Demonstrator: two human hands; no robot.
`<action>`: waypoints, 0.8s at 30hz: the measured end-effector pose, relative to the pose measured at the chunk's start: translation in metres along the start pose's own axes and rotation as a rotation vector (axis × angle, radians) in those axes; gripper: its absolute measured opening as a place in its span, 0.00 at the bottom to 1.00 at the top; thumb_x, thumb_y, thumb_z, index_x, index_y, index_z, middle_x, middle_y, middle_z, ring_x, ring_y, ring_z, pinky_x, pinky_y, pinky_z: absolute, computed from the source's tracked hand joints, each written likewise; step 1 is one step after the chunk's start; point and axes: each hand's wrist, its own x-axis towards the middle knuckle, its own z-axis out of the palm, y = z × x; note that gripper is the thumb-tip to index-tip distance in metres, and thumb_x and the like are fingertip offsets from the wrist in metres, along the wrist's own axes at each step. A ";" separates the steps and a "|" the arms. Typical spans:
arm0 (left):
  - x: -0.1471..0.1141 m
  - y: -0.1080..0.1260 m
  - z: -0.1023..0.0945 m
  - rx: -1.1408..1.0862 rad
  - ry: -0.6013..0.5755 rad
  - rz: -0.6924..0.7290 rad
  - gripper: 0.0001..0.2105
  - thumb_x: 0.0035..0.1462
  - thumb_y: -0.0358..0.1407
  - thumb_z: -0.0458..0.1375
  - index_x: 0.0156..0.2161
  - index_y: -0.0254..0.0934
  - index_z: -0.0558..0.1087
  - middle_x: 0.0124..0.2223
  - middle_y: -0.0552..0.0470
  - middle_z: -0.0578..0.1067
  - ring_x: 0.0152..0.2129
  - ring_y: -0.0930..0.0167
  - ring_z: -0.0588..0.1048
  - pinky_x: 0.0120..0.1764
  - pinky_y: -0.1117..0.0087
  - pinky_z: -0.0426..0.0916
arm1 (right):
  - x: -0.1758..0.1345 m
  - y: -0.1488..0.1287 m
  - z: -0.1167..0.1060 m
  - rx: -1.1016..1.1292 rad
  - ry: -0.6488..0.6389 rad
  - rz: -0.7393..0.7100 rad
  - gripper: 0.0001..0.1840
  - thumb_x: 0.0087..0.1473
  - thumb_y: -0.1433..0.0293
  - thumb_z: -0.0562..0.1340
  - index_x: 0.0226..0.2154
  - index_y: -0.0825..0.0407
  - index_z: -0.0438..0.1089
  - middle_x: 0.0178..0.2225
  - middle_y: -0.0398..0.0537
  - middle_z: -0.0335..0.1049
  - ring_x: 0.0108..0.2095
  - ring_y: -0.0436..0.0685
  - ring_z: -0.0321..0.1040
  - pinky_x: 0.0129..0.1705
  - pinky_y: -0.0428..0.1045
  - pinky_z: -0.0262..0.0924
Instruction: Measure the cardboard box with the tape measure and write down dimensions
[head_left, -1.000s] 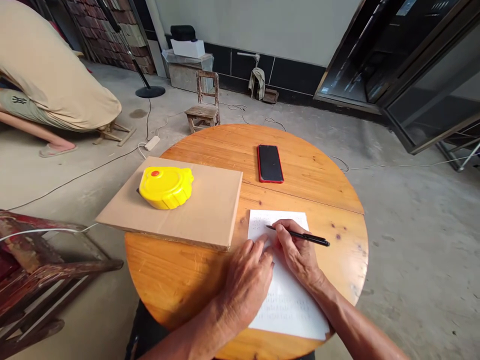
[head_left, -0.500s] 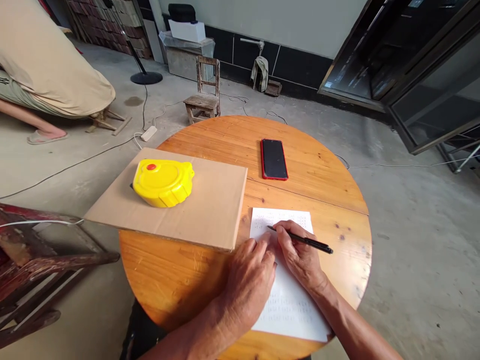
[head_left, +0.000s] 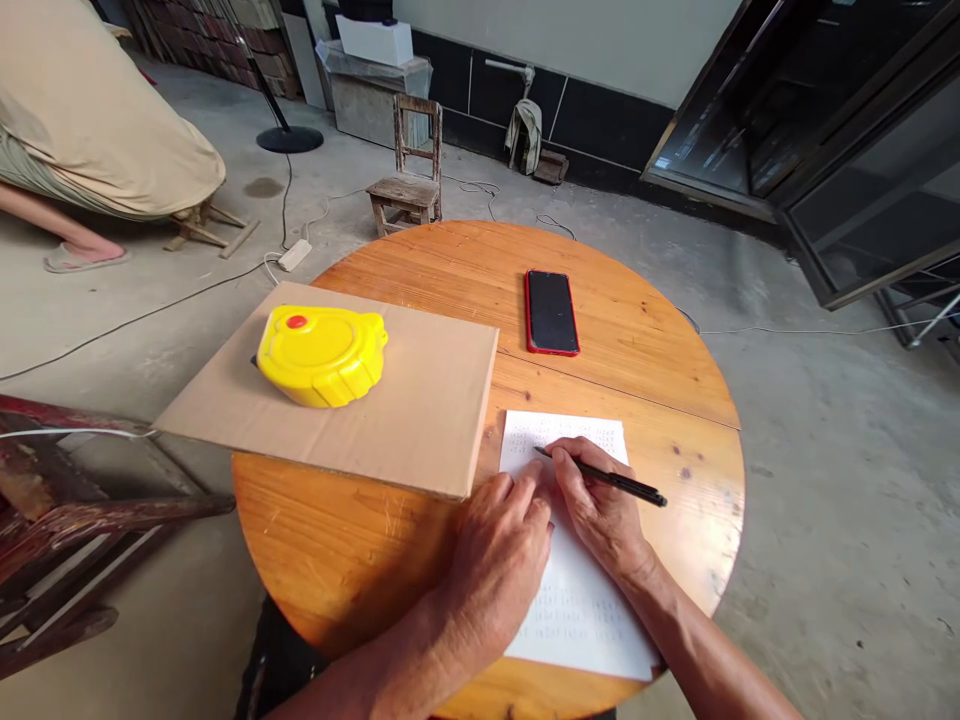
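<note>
A sheet of white paper [head_left: 574, 600] with rows of handwritten marks lies on a round wooden table [head_left: 352, 560]. My right hand [head_left: 600, 505] grips a black pen [head_left: 619, 482], its tip touching the paper near the upper rows. My left hand [head_left: 506, 555] rests on the paper's left edge, fingers loosely bent and slightly apart, gripping nothing visible. To the left, a yellow tape-measure-shaped case [head_left: 322, 355] with a red button sits on a flat cardboard piece [head_left: 420, 400]. Beyond the paper lies a black phone [head_left: 551, 312] in a red case.
A small wooden chair [head_left: 409, 185] stands behind the table. At left are a reddish wooden chair [head_left: 97, 520], a power strip [head_left: 295, 255] with cables on the floor, and a person's leg [head_left: 45, 220] beside a cloth-covered seat. A glass door [head_left: 885, 190] stands at right.
The camera view has shifted slightly, so the table things appear a little higher. The pen tip stays at nearly the same place on the paper. Both hands look almost unmoved.
</note>
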 end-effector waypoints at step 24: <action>0.001 0.000 -0.002 -0.059 0.014 -0.028 0.09 0.57 0.24 0.57 0.42 0.33 0.75 0.49 0.44 0.76 0.41 0.60 0.74 0.45 0.55 0.74 | 0.000 0.001 0.001 0.017 -0.028 -0.017 0.10 0.62 0.70 0.56 0.31 0.51 0.71 0.26 0.42 0.70 0.26 0.50 0.64 0.30 0.46 0.59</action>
